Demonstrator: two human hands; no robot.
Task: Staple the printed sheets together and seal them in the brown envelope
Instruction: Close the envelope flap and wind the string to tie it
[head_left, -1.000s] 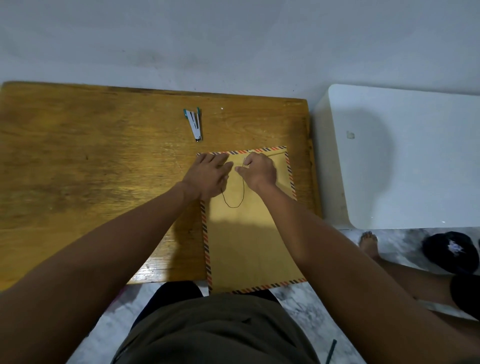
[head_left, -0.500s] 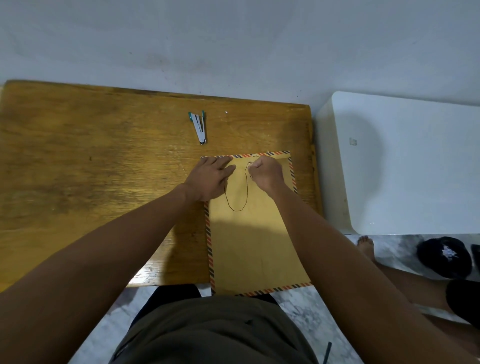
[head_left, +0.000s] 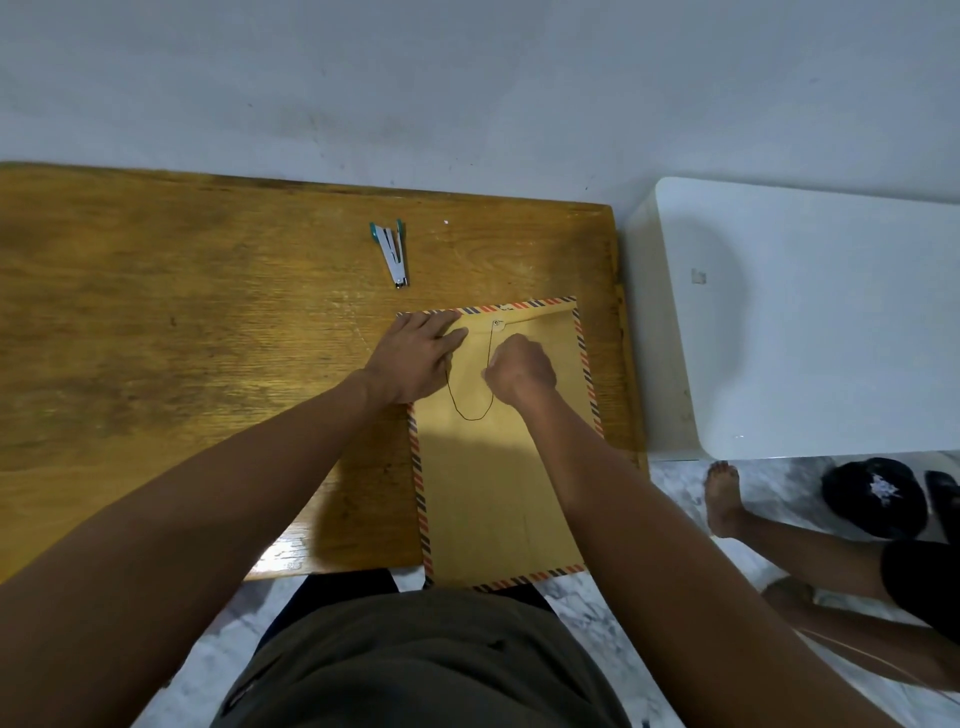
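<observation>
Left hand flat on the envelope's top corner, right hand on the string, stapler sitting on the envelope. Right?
Not quite. In the head view the stapler lies on the wooden table beyond the envelope, not on it. Left hand and right hand are as stated.

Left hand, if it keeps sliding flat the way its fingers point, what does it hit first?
The left hand lies flat on the envelope, fingers pointing right and slightly away. First in that line looks to be the string hanging from the clasp, then the right hand, though depth is hard to judge.
</observation>
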